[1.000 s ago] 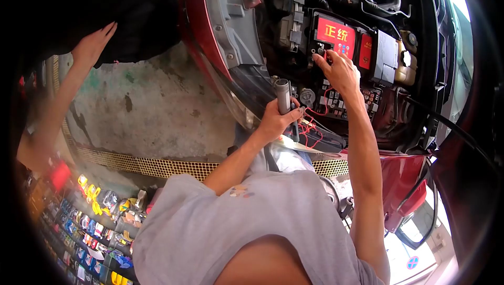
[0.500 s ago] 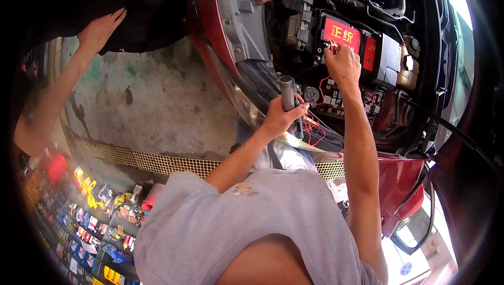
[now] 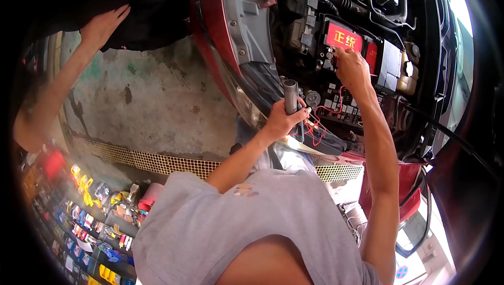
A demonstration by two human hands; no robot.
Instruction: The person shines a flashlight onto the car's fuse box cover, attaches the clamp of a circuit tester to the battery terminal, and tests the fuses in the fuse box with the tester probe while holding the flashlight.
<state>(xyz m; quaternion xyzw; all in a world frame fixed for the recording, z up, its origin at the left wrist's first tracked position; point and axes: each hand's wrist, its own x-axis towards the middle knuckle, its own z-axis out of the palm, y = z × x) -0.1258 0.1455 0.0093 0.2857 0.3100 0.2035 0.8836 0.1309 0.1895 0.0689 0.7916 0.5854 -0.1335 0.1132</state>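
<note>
My left hand (image 3: 281, 121) is wrapped round a dark grey flashlight-like cylinder (image 3: 290, 95), held upright at the front edge of the engine bay. A slim pen-like piece by its fingers has a thin red wire (image 3: 318, 123) hanging in loops. That wire runs over the fuse box (image 3: 338, 107) toward my right hand (image 3: 353, 70). Closed fingers of the right hand are at the lower edge of the car battery (image 3: 344, 37), which has a red label with yellow characters. Whatever they grip is hidden. Just left of the fingertips is a metal battery terminal (image 3: 328, 59).
Another person's hand (image 3: 105, 26) rests on dark cloth at upper left. The red car's front edge (image 3: 215, 33) curves past the concrete floor (image 3: 157, 96). A yellow grating (image 3: 147, 160) crosses the floor. Bins of small parts (image 3: 86, 227) stand lower left. A black rod (image 3: 446, 125) slants at right.
My right hand has moved right and slightly down from the battery terminal, uncovering it. The red wire shifted with it. My left hand still holds the flashlight-like cylinder, nearly in place.
</note>
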